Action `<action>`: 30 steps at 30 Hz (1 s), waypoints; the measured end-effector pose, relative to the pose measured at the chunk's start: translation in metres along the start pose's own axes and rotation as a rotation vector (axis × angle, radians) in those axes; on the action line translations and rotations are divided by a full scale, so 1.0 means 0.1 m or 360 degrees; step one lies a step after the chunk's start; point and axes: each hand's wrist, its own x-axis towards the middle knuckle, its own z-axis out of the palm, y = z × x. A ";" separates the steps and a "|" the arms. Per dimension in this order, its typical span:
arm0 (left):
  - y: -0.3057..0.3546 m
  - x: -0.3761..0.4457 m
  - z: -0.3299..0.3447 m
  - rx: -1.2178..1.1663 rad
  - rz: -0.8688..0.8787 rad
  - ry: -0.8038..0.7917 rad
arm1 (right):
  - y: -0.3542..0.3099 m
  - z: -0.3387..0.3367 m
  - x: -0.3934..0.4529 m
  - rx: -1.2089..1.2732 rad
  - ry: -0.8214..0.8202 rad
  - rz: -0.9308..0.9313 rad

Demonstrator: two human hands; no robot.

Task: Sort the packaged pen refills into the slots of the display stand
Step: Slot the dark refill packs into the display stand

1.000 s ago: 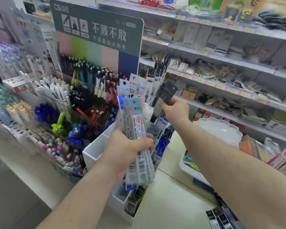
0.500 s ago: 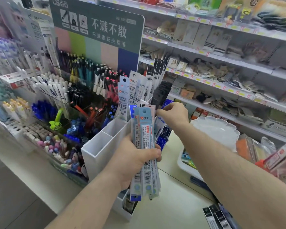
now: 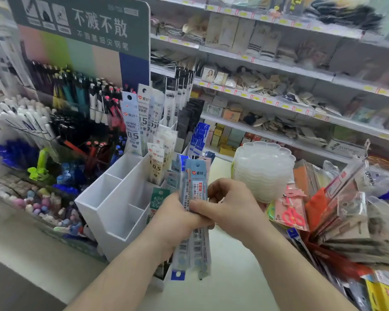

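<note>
— Where were the refills at that moment?

— A bundle of pale blue refill packs (image 3: 195, 212) stood upright in front of the person, just right of the white display stand (image 3: 112, 198). The left hand (image 3: 177, 216) had its fingers curled round the middle of the bundle and gripped it. The barcoded lower ends hung below that hand, above the desk (image 3: 229, 288).

— And the other hand?

— The right hand (image 3: 229, 205) was against the bundle from the right side, thumb laid across the front pack and fingers curled at its edge. It pinched the pack; whether it was lifting it free I could not tell.

— What did the stand hold?

— The near slots on its left side showed bare white walls. Farther back, white refill packs marked 0.5 (image 3: 134, 131) stood upright in the rear slots, with black packs (image 3: 180, 95) behind them and blue ones (image 3: 200, 138) toward the right.

— Anything beside it?

— A stack of clear scalloped dishes (image 3: 265, 167) sat to the right, and pens (image 3: 76, 93) filled a rack to the left.
</note>
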 end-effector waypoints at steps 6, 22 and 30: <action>-0.03 -0.02 0.02 -0.0126 -0.0082 -0.0214 | 0.15 -0.15 -0.06 0.0373 -0.0050 0.0063; -0.07 -0.14 0.02 -0.0295 -0.0180 -0.0106 | 0.40 -0.15 -0.15 0.0913 -0.0082 0.0154; -0.04 -0.18 -0.01 -0.0437 -0.0254 -0.0034 | 0.49 -0.30 -0.14 0.1222 -0.0070 0.0230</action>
